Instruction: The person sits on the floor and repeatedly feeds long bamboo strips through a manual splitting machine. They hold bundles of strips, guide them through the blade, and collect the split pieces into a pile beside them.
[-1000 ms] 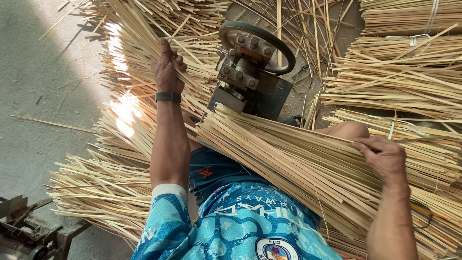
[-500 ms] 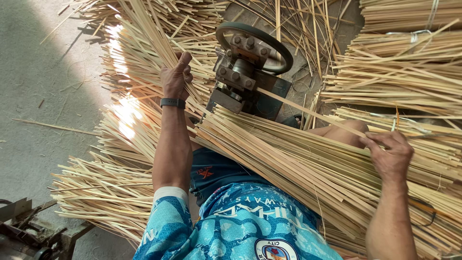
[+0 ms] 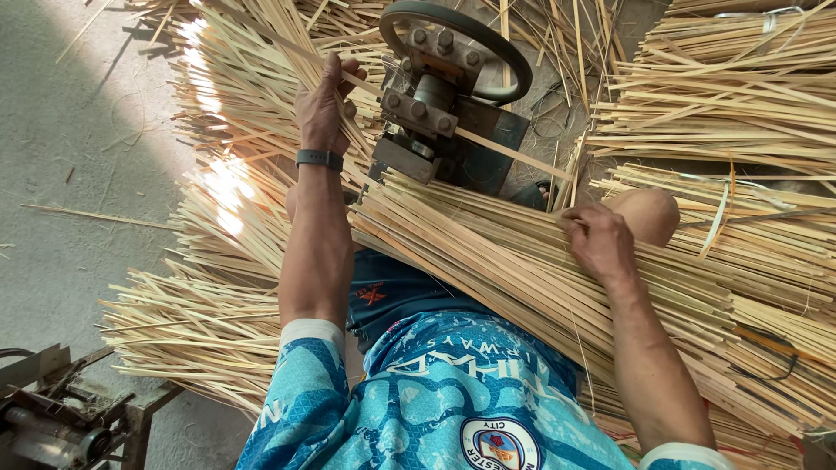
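**A:** In the head view, where is the left hand [image 3: 324, 103]?

**B:** Raised beside the metal machine [image 3: 444, 104], fingers closed on a thin bamboo strip [image 3: 514, 157] that runs aslant through the machine, down and to the right.

**A:** And the right hand [image 3: 599, 241]?

**B:** It rests on the bundle of strips [image 3: 488, 261] across the lap, fingers curled, pinching at the top strips; which one it has, I cannot tell.

**A:** How does the bundle lie?

**B:** Its long axis runs from the machine toward the lower right. The right hand is on it; the left is nearer the machine.
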